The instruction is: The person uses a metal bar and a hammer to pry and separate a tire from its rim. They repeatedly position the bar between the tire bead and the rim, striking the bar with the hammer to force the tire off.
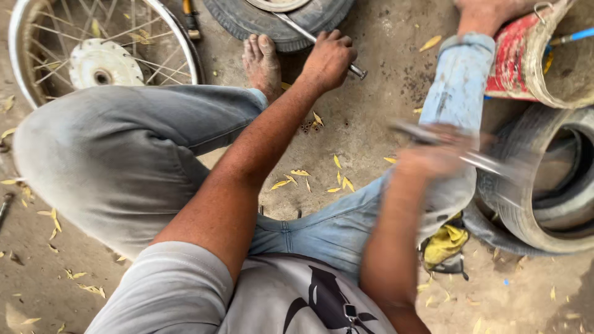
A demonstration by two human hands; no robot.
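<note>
My left hand [328, 59] is closed around a metal tyre lever [298, 29] whose far end rests on a black tyre [281, 25] at the top of the view. My right hand [433, 158] is blurred by motion and grips a second metal bar [489, 162] beside another black tyre [535, 204] on the right. I sit on the dirt ground with both legs bent, my bare foot [263, 62] just left of the left hand.
A spoked wheel rim with a white hub [102, 62] lies at the top left. A worn red and white bucket [526, 59] stands at the top right. A yellow rag [445, 244] lies under my right knee. Dry leaves litter the ground.
</note>
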